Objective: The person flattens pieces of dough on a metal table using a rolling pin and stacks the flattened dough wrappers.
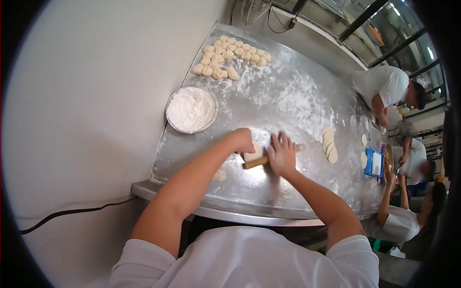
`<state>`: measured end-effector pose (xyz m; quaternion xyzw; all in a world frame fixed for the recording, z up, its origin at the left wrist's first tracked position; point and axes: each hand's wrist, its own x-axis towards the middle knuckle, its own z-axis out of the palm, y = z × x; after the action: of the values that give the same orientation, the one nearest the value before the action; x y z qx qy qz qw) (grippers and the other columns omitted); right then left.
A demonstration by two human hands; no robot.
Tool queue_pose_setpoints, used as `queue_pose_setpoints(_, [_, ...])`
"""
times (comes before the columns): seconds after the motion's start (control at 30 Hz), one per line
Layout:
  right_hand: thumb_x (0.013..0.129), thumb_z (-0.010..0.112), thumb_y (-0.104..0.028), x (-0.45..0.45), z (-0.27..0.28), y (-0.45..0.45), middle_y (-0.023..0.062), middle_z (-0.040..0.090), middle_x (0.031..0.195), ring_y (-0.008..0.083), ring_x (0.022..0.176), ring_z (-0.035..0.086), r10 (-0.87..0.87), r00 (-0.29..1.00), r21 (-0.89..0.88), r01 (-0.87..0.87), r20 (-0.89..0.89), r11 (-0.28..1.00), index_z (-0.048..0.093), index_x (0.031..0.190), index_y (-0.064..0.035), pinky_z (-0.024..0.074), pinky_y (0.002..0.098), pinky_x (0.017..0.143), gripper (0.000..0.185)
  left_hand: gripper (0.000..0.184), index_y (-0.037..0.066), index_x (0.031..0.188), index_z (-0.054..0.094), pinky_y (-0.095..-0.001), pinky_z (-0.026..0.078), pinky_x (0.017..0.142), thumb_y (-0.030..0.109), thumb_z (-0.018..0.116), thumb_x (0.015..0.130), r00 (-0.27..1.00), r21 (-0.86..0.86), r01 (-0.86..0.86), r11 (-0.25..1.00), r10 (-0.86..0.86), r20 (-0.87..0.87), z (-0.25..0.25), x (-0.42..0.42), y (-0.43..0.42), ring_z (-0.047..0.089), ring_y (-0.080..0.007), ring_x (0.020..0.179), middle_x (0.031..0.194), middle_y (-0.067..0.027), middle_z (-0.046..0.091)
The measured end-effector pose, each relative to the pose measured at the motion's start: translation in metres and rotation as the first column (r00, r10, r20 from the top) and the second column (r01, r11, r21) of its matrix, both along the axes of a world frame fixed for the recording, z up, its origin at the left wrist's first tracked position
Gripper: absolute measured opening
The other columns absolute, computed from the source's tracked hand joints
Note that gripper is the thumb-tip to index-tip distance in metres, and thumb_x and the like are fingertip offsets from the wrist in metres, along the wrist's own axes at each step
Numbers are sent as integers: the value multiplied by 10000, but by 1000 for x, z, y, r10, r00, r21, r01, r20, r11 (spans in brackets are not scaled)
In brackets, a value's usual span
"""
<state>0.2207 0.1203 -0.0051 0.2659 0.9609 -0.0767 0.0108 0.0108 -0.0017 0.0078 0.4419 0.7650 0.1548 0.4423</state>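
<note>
My left hand (243, 140) is closed, pinching the edge of a small flat dough round (253, 152). Across that round's near right side lies a wooden rolling pin (257, 163). My right hand (282, 156) rests on the pin with its palm, fingers stretched out and spread; part of the pin is hidden under it. A lump of dough (219, 175) sits beside my left forearm. Rolled dough rounds (329, 145) lie overlapping in a row to the right of my right hand.
The floured metal table (288, 101) meets a white wall at left. A bowl of flour (191, 109) stands by that wall, with several dough balls (228, 54) beyond it. Co-workers (384, 86) stand along the right side near a blue-framed scale (374, 162).
</note>
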Motion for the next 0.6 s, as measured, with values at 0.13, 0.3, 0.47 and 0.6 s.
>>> queue_pose_setpoints(0.13, [1061, 542, -414, -106, -5, 11, 252, 466, 1614, 470, 1447, 452, -153, 957, -14, 155, -247, 988, 499, 1544, -20, 345, 568, 1212, 625, 438, -31, 941, 814, -473, 604, 799, 393, 707, 962, 965, 161, -77, 984, 114, -236, -1, 5, -4, 763, -392, 834, 860, -250, 769])
queue_pose_setpoints(0.3, [1057, 535, -345, -22, -19, -2, 235, 509, 1578, 429, 1448, 458, -48, 971, -48, 37, -234, 998, 575, 1454, -8, 284, 584, 1234, 522, 447, -35, 1015, 809, -450, 608, 848, 401, 729, 956, 989, 222, -121, 967, 138, -60, 0, -3, -2, 769, -404, 905, 1025, -272, 775])
queue_pose_setpoints(0.47, [1081, 499, -381, 56, 2, -16, 239, 404, 1658, 485, 1508, 363, 131, 991, -25, -131, 10, 991, 488, 1589, -95, 193, 665, 1260, 583, 464, -38, 1013, 809, -454, 611, 845, 411, 777, 903, 994, -31, -28, 999, 31, 101, -7, -11, -4, 779, -386, 928, 1031, -266, 783])
queue_pose_setpoints(0.6, [1072, 494, -414, -50, -3, -6, 249, 380, 1680, 489, 1506, 380, -53, 998, -9, 53, -14, 999, 452, 1606, -76, 245, 636, 1253, 633, 447, -38, 991, 815, -459, 613, 893, 397, 777, 894, 993, -39, -12, 999, 7, -115, 13, -9, -8, 776, -382, 996, 1044, -266, 785])
